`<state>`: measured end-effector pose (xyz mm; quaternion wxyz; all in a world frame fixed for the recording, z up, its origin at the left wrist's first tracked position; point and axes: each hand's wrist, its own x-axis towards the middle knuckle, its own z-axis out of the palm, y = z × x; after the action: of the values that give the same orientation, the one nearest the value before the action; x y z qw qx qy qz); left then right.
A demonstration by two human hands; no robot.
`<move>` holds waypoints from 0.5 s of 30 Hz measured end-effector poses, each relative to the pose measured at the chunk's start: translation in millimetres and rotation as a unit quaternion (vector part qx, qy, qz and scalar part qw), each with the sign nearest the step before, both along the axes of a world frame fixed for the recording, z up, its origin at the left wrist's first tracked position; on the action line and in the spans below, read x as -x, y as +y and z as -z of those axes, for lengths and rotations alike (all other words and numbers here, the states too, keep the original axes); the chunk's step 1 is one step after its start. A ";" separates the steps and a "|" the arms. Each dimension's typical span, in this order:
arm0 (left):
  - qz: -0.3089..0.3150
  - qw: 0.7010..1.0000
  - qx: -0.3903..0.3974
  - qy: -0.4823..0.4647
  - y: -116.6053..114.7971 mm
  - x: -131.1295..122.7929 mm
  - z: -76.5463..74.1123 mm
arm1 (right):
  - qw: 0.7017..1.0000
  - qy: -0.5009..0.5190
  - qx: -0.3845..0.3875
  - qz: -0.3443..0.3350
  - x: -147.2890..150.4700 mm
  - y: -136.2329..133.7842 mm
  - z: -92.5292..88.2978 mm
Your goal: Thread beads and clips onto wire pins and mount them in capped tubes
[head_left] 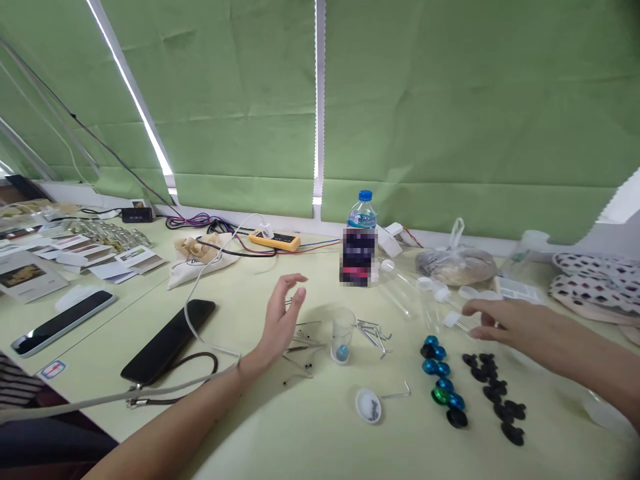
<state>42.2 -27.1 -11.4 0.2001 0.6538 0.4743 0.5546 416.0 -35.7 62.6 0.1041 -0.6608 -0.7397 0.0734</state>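
Note:
My left hand (283, 317) is raised over the table, thumb and fingers apart, holding nothing. Below and beside it lie several thin metal pieces (300, 360) with small dark ends. A clear cup-like tube (343, 327) stands upright to its right, a blue ball (343, 352) at its bottom. My right hand (493, 319) reaches over clear plastic tubes with white caps; thumb and index finger are apart beside one white cap (453, 320). Shiny blue balls (444, 385), one green among them, lie in front of that hand, next to black knob-like pieces (493, 387).
Bent hex keys (373, 335) and a round white lid (369, 406) lie centrally. A water bottle (361, 247) stands behind. Left are a black phone (170, 340), a white cable (193, 287) and a yellow power strip (275, 239). A tied plastic bag (456, 263) sits back right.

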 end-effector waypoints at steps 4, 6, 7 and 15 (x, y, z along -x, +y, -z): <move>-0.087 0.989 -0.005 0.118 30.8 28.0 1.6 | 0.999 -0.009 0.049 0.005 -12.0 3.8 -0.9; -0.083 0.982 0.018 0.172 42.4 39.3 4.4 | 0.999 -0.010 0.049 0.005 -13.8 2.3 -0.4; -0.079 0.976 0.030 0.199 46.6 43.5 6.0 | 0.999 -0.010 0.048 0.007 -13.6 0.9 -0.5; -0.081 0.916 0.076 0.385 51.3 48.1 14.9 | 0.999 0.000 0.032 0.028 -6.8 -4.9 3.7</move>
<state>-6.0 24.2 -26.3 0.0054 0.7589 0.6069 0.2362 422.7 -40.6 58.9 0.0852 -0.6841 -0.7182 0.0945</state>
